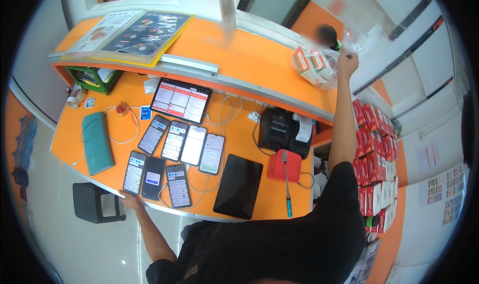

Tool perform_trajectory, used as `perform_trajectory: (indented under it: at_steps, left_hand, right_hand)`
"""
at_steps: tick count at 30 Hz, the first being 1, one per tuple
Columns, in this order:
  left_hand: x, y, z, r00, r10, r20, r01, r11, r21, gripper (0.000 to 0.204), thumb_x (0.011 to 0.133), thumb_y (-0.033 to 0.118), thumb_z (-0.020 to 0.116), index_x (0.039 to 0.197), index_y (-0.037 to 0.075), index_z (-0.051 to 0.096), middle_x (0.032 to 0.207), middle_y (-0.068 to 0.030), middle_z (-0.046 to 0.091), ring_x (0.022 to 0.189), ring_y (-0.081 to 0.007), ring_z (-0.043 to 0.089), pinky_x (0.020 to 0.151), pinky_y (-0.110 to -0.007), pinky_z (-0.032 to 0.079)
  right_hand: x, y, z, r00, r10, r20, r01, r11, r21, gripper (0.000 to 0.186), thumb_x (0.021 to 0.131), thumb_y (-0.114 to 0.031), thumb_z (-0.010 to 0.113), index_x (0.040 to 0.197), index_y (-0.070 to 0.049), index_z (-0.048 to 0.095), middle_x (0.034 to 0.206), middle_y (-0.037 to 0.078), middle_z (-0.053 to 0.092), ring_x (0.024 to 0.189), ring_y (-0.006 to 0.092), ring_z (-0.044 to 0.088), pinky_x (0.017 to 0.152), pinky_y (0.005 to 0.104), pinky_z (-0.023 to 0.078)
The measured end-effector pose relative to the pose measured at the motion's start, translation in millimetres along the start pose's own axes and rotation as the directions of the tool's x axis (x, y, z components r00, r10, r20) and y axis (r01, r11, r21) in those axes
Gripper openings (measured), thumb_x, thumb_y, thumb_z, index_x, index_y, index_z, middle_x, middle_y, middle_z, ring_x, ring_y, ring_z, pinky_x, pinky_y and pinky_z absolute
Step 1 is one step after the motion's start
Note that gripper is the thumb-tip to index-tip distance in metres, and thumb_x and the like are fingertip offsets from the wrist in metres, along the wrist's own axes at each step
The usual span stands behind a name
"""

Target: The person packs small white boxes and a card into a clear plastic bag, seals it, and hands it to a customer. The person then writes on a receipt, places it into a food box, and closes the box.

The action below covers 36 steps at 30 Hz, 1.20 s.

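My right hand (pixel 348 64) is raised at the far right of the counter, its fingers closed on the gathered top of a clear plastic bag (pixel 353 38). Inside the lower part of that bag, white, orange and green boxes (pixel 312 63) rest on the raised ledge. My left hand (pixel 131 199) lies on the desk's front edge with its fingers stretched out, just below a lit phone (pixel 134 172). Beside that phone are a darker phone (pixel 153 178) and another lit phone (pixel 178 186). Several more phones (pixel 193 144) lie behind them.
A lit tablet (pixel 180 100) stands behind the phones; a dark tablet (pixel 238 187) lies to their right. A black printer (pixel 277 128), red container (pixel 284 166), screwdriver (pixel 288 199), teal case (pixel 98 143) and cables share the desk. Red boxes (pixel 374 149) are stacked right; a stool (pixel 97 202) stands lower left.
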<state>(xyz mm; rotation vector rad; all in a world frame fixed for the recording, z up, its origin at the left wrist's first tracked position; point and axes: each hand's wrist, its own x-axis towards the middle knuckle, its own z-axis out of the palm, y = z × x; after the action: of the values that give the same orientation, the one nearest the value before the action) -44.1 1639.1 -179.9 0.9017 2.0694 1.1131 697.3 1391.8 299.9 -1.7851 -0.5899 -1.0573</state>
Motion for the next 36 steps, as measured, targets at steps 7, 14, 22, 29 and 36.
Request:
perform_trajectory:
  at_steps: [7,14,22,29,36]
  left_hand:
    - [-5.0,11.0,-13.4,0.996,-0.091,-0.001,0.090,0.992,-0.092,0.077,0.091,0.058,0.040,0.117,-0.015,0.047,0.109,-0.0277,0.058,0.098,-0.0373,0.059,0.084,-0.042,0.046]
    - [-18.3,34.0,-17.2,0.987,-0.160,0.006,0.159,0.984,0.074,0.071,0.091,0.055,0.038,0.114,-0.010,0.055,0.109,-0.0255,0.061,0.097,-0.0394,0.059,0.086,-0.045,0.045]
    - [-16.0,34.7,-15.6,0.988,-0.145,0.055,0.144,0.989,0.025,0.079,0.086,0.064,0.035,0.111,-0.008,0.059,0.110,-0.0260,0.060,0.105,-0.0417,0.056,0.092,-0.046,0.042]
    - [-7.1,32.0,-8.2,0.975,-0.218,0.032,0.214,0.971,0.106,0.079,0.086,0.062,0.035,0.112,-0.009,0.058,0.115,-0.0264,0.058,0.108,-0.0398,0.054,0.093,-0.046,0.041]
    - [4.2,20.4,-4.2,0.975,-0.218,0.045,0.215,0.975,0.054,0.081,0.084,0.065,0.034,0.113,-0.008,0.058,0.112,-0.0262,0.060,0.106,-0.0410,0.055,0.094,-0.046,0.041]
  right_hand:
    - [-25.8,13.4,45.7,0.986,-0.070,0.153,0.098,0.978,-0.185,0.056,0.076,-0.045,0.068,0.102,0.004,0.059,0.097,0.021,0.058,0.097,0.0358,0.054,0.087,0.0430,0.041]
    - [-84.1,30.1,21.1,0.870,0.452,0.196,-0.361,0.855,-0.371,0.056,0.082,-0.051,0.056,0.101,0.002,0.057,0.104,0.024,0.059,0.096,0.0394,0.057,0.084,0.0482,0.044]
    - [-107.4,16.5,27.0,0.782,0.065,0.620,0.169,0.935,-0.311,0.046,0.087,-0.045,0.050,0.094,-0.002,0.062,0.101,0.018,0.063,0.096,0.0345,0.059,0.083,0.0450,0.045]
    - [-108.8,24.1,31.7,0.778,-0.007,0.628,0.199,0.951,-0.235,0.042,0.085,-0.043,0.055,0.094,-0.002,0.061,0.099,0.016,0.063,0.097,0.0328,0.058,0.084,0.0434,0.045]
    - [-109.8,10.4,25.6,0.848,0.075,0.524,0.180,0.890,-0.419,0.039,0.084,-0.042,0.056,0.085,-0.003,0.062,0.091,0.017,0.062,0.089,0.0335,0.060,0.077,0.0441,0.047]
